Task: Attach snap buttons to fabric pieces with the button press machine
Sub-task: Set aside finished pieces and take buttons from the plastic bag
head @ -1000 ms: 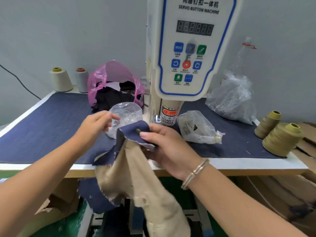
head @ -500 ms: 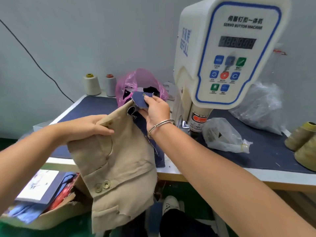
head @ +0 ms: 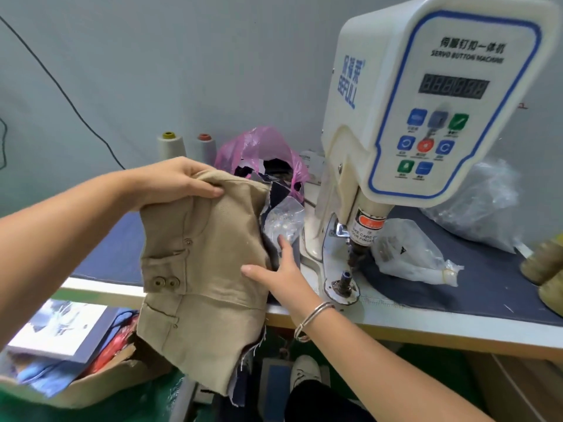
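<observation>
Tan fabric (head: 201, 269) held up left of button machine (head: 426, 117), hanging past table edge (head: 426, 315).
Left hand (head: 173, 181) gripping top edge; right hand (head: 274, 269) flat, fingers straight against right edge, holding nothing. Open gap at press foot.

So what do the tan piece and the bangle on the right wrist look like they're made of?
Tan fabric piece: seemingly a woven cotton-type cloth, matte, with a visible weave and frayed threads at its lower edge. Bangle: probably metal, silvery and shiny, catching light.
</observation>
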Tool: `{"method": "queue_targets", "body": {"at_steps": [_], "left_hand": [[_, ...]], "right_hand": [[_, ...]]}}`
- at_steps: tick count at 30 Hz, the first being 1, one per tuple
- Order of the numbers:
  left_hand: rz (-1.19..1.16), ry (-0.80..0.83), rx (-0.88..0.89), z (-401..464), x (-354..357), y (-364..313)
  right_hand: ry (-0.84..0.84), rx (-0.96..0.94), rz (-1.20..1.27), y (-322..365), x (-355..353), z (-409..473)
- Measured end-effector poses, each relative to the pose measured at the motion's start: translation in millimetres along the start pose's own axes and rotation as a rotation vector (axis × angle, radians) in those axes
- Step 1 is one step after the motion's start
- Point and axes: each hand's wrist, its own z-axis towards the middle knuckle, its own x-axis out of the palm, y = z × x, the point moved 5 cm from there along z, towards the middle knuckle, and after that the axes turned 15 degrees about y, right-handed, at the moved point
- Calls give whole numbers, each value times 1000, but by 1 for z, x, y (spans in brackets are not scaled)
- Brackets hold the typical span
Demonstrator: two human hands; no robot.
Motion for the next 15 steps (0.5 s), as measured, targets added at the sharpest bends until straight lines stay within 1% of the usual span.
{"method": "queue_targets", "body": {"at_steps": [3, 5, 7, 8, 9, 11, 13, 15], "left_hand": [[58, 54, -2, 2, 5, -14], [72, 48, -3, 5, 7, -20], [22, 25, 14, 5, 6, -22], [-71, 13, 21, 5, 5, -20], [-214, 20, 27, 3, 3, -17], [-487, 88, 83, -3, 1, -8], [-598, 144, 160, -9, -3, 4], [-632, 190, 171, -14, -3, 23]], "right_hand": [[179, -16, 96, 8, 5, 2], [234, -53, 193, 12, 6, -1], [274, -102, 363, 16, 3, -4], [294, -127, 457, 18, 0, -6], [300, -152, 541, 21, -3, -8], [269, -201, 637, 27, -13, -10], [233, -248, 679, 32, -20, -12], [215, -280, 729, 35, -21, -12]]}}
